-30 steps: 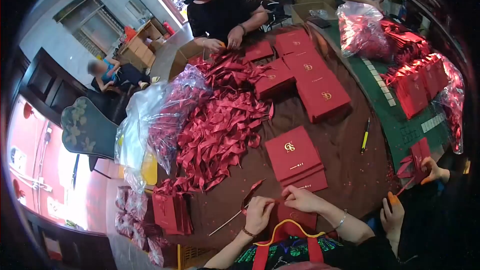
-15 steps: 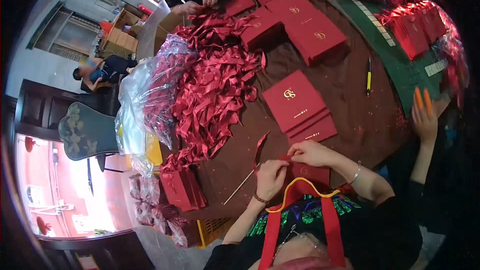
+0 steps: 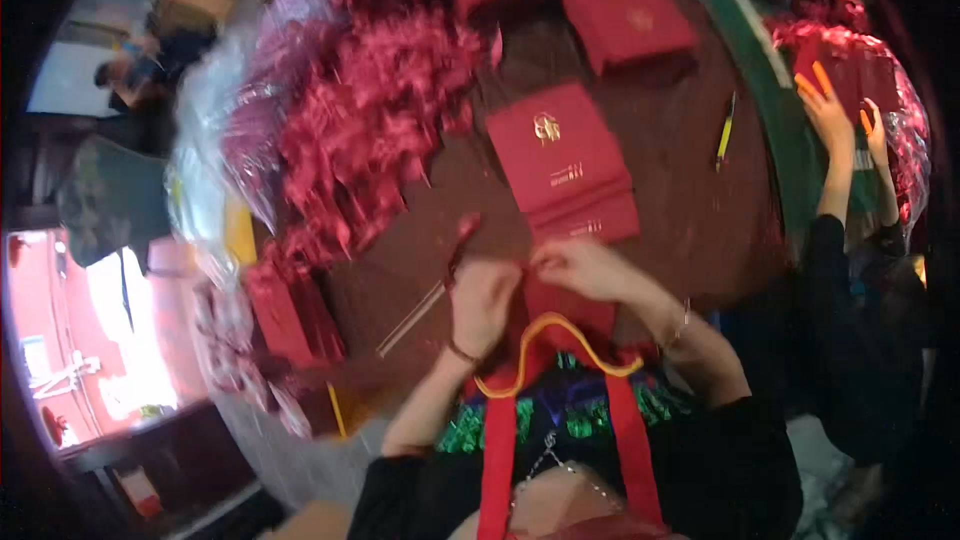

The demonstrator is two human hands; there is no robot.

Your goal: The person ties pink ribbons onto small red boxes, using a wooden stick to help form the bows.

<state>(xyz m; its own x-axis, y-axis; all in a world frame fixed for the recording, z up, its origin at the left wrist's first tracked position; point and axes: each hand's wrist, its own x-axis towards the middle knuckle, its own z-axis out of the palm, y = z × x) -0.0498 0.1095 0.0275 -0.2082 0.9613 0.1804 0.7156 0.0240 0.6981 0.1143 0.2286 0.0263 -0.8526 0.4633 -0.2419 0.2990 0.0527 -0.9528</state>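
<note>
Close to my body, my left hand (image 3: 485, 302) is curled and blurred by motion. Beside it, my right hand (image 3: 582, 268) has its fingertips pinched together at the top of a red packet (image 3: 572, 306). What lies between the fingers is too smeared to make out. Just beyond my hands lie overlapping flat red packets (image 3: 560, 145) with gold print. A single red ribbon strip (image 3: 463, 235) lies beyond my left hand. A thin pale stick (image 3: 410, 320) rests to its left.
A heap of red ribbons (image 3: 370, 120) and a clear plastic bag (image 3: 215, 140) cover the left side. Stacked red boxes (image 3: 635, 15) stand at the back. A yellow pen (image 3: 725, 135) lies right. A co-worker's hand (image 3: 828, 115) with orange finger covers is at the green table section (image 3: 750, 70).
My view has shifted, so the table appears further left and up. Both my hands stay by the red packet, slightly further apart. The co-worker's hands have moved to the red items at right.
</note>
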